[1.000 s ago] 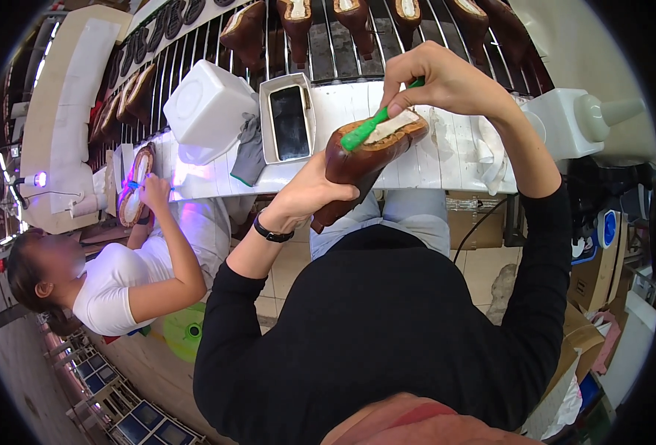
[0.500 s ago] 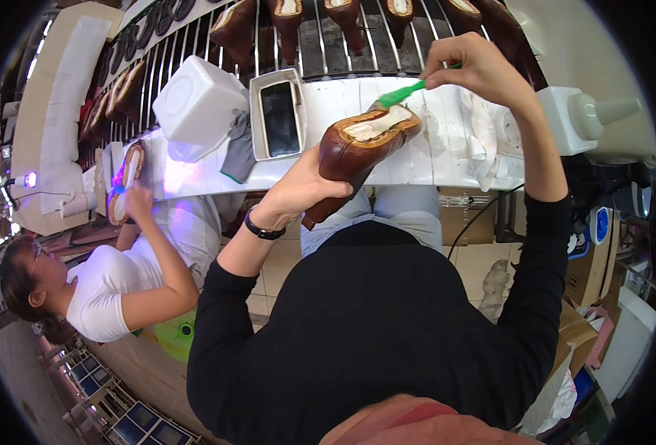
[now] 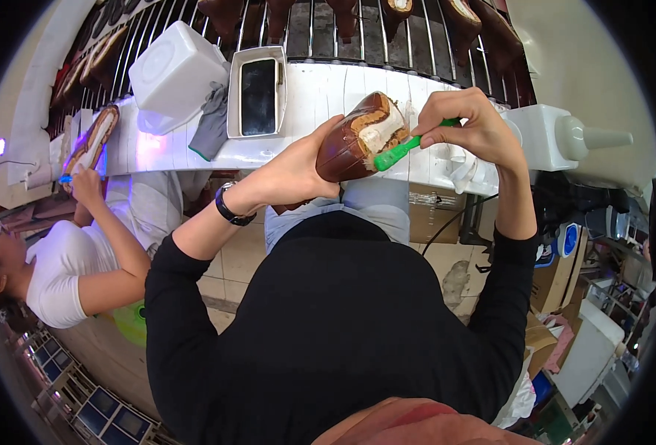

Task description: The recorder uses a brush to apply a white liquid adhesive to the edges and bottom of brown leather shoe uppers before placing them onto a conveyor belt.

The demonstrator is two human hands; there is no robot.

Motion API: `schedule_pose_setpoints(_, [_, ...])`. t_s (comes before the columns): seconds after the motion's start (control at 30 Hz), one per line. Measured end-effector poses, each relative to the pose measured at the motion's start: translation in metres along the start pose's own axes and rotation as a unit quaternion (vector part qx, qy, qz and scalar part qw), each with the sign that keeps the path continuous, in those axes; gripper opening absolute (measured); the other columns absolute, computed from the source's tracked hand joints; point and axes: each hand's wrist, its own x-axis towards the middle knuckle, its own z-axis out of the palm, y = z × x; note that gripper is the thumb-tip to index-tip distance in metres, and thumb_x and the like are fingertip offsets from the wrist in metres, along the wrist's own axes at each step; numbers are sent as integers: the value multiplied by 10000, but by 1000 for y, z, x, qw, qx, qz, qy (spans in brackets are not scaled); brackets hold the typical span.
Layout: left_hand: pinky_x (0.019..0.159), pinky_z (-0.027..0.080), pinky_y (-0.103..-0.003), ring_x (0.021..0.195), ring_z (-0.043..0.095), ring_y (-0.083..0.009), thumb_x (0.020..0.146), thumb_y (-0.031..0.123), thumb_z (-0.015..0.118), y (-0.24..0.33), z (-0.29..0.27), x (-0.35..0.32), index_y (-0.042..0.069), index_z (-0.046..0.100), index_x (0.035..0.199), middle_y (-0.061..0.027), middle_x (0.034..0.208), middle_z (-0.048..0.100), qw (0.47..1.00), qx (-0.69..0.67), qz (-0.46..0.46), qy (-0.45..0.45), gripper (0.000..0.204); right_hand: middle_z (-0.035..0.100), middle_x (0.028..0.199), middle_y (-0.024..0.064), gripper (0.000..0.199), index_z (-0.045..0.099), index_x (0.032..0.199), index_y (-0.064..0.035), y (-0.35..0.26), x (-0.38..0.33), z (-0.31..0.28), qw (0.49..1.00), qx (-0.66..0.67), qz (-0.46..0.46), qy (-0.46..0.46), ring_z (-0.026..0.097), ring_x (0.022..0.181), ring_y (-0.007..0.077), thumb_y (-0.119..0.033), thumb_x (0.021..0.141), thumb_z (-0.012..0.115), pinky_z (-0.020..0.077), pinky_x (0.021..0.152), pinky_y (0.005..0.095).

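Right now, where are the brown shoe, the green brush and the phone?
brown shoe (image 3: 343, 152), head view, on its brown upper.
green brush (image 3: 393, 154), head view, on its green handle.
phone (image 3: 258, 86), head view, on its dark screen.

My left hand (image 3: 298, 167) covers the rear part of the brown shoe (image 3: 358, 137), so I cannot see its heel. The green brush (image 3: 398, 152) disappears inside my right hand (image 3: 469, 126), and its bristles are too small to tell. The shoes on the rack (image 3: 387, 30) are cut by the upper edge.
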Motion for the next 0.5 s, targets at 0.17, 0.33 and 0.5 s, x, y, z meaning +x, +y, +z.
schedule_pose_setpoints(0.17, [982, 423, -301, 1088, 559, -214, 669, 20, 652, -5, 5, 0, -16, 201, 1499, -148, 1238, 563, 1000, 8, 21, 21, 946, 674, 769, 45, 116, 729, 852, -22, -3, -4, 11, 998, -22, 9, 55, 617, 701, 141, -62, 755, 778, 472, 637, 269])
schedule_pose_setpoints(0.33, [997, 421, -315, 1117, 564, -242, 671, 28, 664, 4, 8, -2, -26, 163, 1504, -189, 1245, 559, 1000, 10, 2, 9, 974, 671, 756, 34, 108, 736, 869, -23, -6, -7, 24, 990, -47, 47, 123, 583, 677, 115, -91, 789, 761, 411, 579, 247])
schedule_pose_setpoints(0.5, [1002, 423, -324, 1134, 568, -263, 677, 41, 671, 7, 9, -4, -30, 144, 1506, -210, 1250, 559, 999, 26, 27, 2, 985, 663, 756, 30, 108, 738, 867, -20, -1, -9, 24, 990, -33, 54, 122, 569, 671, 104, -93, 791, 761, 401, 573, 242])
